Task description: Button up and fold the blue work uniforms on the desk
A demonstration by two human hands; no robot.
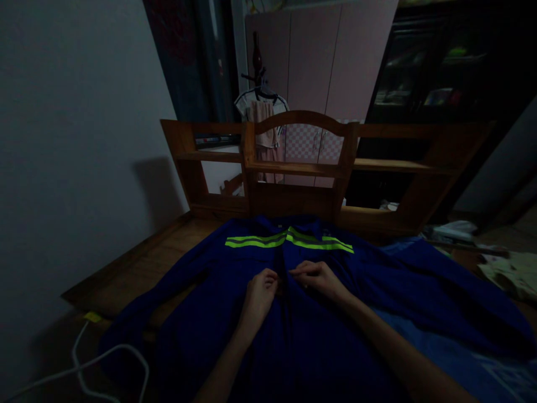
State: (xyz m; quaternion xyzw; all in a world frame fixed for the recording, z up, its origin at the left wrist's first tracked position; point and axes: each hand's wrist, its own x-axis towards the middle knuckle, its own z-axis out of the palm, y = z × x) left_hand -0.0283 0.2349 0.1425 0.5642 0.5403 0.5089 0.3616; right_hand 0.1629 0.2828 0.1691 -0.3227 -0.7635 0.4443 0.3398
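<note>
A dark blue work jacket (226,296) with yellow-green and grey reflective bands across the chest lies spread out, collar away from me and sleeves out to both sides. At the middle of its front, my left hand (263,288) is closed with fingers curled on the left front edge. Slightly higher and to the right, my right hand (321,279) pinches the other front edge between thumb and fingers. A narrow dark gap runs between the two edges. Dim light hides any button or zip there.
Beyond the collar stands a wooden headboard (293,168) with open shelves. A white cable (113,348) loops at the lower left, near a bare wall (84,140). Blue patterned fabric (444,347) lies under the right sleeve. Pale cloth (512,271) sits at far right.
</note>
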